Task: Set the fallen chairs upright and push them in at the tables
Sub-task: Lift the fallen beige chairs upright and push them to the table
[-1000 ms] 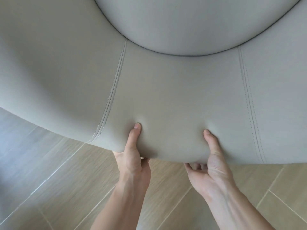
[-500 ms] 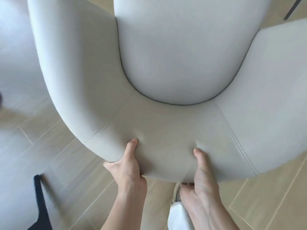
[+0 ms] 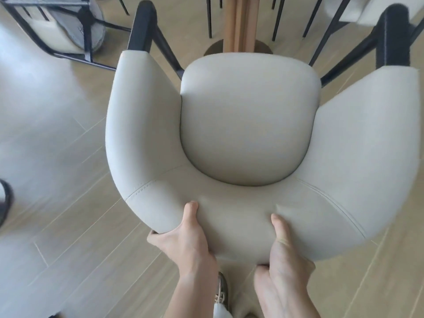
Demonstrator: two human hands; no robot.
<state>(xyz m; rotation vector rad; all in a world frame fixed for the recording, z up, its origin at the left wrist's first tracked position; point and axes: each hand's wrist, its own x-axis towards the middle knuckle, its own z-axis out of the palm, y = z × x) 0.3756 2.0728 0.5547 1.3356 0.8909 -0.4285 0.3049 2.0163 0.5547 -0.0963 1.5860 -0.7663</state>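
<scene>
Gripping the curved backrest of the pale chair [image 3: 247, 125], the person's left hand [image 3: 185, 244] and right hand [image 3: 284, 255] are each pressing a thumb on top and curling fingers under the rim. The chair is standing upright just ahead of the hands, its open front pointing away from them and its back-to-front axis running straight toward the wooden table post [image 3: 241, 24] beyond.

At least three chairs [image 3: 247, 120], two hands [image 3: 188, 244], one table pedestal [image 3: 241, 24], one shoe [image 3: 223, 292]
</scene>
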